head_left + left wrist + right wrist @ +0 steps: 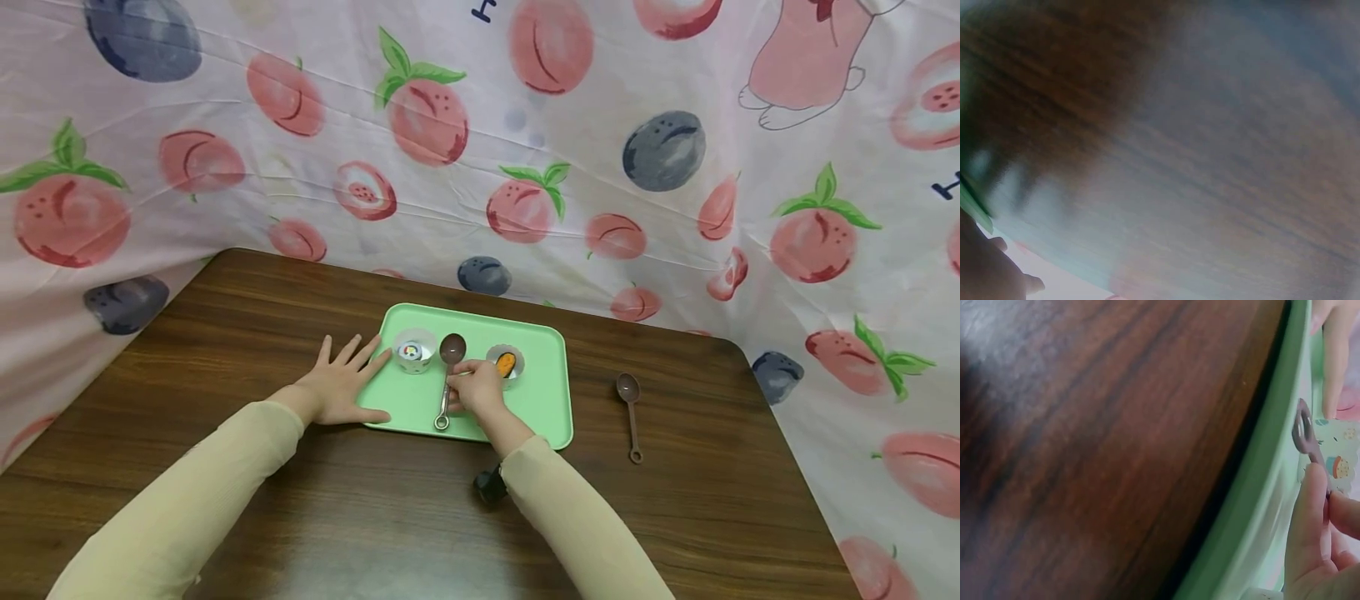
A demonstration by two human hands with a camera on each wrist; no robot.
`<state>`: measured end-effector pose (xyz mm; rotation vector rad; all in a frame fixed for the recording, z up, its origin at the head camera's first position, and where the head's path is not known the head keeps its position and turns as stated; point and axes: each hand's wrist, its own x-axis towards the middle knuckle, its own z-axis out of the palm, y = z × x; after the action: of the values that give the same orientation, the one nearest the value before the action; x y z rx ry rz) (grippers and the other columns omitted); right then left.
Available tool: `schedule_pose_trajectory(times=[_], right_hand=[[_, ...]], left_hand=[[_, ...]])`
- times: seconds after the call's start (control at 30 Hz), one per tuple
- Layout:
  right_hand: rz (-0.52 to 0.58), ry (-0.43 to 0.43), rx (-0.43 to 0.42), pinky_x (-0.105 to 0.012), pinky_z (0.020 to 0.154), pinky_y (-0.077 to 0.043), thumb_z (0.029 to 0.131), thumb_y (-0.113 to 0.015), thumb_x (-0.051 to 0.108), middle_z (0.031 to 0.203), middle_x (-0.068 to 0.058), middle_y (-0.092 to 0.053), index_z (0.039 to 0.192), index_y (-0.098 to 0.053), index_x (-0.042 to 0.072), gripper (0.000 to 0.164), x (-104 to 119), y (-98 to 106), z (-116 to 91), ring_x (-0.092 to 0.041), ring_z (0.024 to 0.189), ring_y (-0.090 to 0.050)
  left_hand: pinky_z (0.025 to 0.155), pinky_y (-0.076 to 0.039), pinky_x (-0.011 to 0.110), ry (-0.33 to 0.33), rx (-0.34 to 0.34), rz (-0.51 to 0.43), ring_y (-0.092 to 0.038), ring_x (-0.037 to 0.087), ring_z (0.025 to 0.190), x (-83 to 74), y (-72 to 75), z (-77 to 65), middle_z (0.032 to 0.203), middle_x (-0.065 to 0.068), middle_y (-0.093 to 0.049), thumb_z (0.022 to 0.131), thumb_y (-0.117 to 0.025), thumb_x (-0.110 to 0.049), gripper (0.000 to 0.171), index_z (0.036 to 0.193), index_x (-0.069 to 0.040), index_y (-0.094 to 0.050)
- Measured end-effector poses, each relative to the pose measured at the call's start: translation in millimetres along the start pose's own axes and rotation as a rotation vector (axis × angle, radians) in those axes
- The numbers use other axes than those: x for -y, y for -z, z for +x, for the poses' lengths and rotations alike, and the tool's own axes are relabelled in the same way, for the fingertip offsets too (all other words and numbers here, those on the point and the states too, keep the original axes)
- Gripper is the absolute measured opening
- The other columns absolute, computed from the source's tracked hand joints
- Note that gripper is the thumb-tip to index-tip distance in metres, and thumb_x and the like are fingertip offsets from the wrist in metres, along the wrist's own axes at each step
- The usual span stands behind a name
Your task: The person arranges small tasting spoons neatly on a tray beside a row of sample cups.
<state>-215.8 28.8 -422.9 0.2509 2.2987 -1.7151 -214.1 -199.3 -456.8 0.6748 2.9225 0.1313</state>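
Note:
A brown measuring spoon (453, 348) lies lengthwise over the middle of a light green tray (536, 408), its bowl toward the back. My right hand (478, 390) pinches its handle between thumb and fingers. In the right wrist view the spoon's ringed end (1305, 440) sticks out past the fingertips. My left hand (337, 392) rests with fingers spread on the tray's left edge. Between the left fingers and the spoon's bowl stands a patterned paper cup (415, 365) with a small round colourful piece inside. A second paper cup (517, 375), holding an orange piece (506, 364), stands right of the spoon.
Another brown measuring spoon (628, 388) lies on the dark wooden table (712, 467), right of the tray. A black object (490, 486) shows by my right wrist. Behind the table hangs a fruit-printed cloth (480, 125).

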Motion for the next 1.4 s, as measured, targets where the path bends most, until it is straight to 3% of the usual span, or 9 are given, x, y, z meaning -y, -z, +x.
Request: schedule_pose_trajectory(times=[0.97,1.27,1.4], right_hand=[[-0.058,-0.055,-0.016,-0.024,0.042,-0.050,0.087,-0.060,0.000,0.065,-0.006,-0.057,0.100,-0.062,-0.006,0.014,-6.7,-6.3,3.1,-0.010,0.048,-0.054],[-0.148,-0.034,-0.048,-0.025,0.041,-0.050,0.089,-0.060,0.013,0.055,-0.005,-0.053,0.088,-0.061,0.001,0.013,0.2,-2.8,-5.9,-0.011,0.041,-0.050],[-0.170,-0.007,-0.042,-0.026,0.043,-0.051,0.090,-0.060,0.019,0.064,-0.011,-0.060,0.087,-0.060,0.003,0.016,8.1,4.3,-11.1,-0.012,0.044,-0.052]], left_hand=[[0.107,0.003,0.070,0.003,0.008,0.003,-0.010,0.044,0.142,-0.9,1.0,-0.4,0.158,0.016,-0.008,0.077,-0.050,-0.074,0.102,0.151,-0.012,-0.017],[0.106,0.004,0.070,0.010,0.017,0.003,-0.009,0.044,0.142,-1.3,1.3,-0.8,0.158,0.016,-0.008,0.077,-0.050,-0.074,0.102,0.151,-0.012,-0.017],[0.106,0.003,0.070,0.002,0.009,-0.005,-0.011,0.045,0.142,-2.7,3.3,-1.7,0.157,0.017,-0.010,0.077,-0.050,-0.073,0.102,0.151,-0.011,-0.019]])
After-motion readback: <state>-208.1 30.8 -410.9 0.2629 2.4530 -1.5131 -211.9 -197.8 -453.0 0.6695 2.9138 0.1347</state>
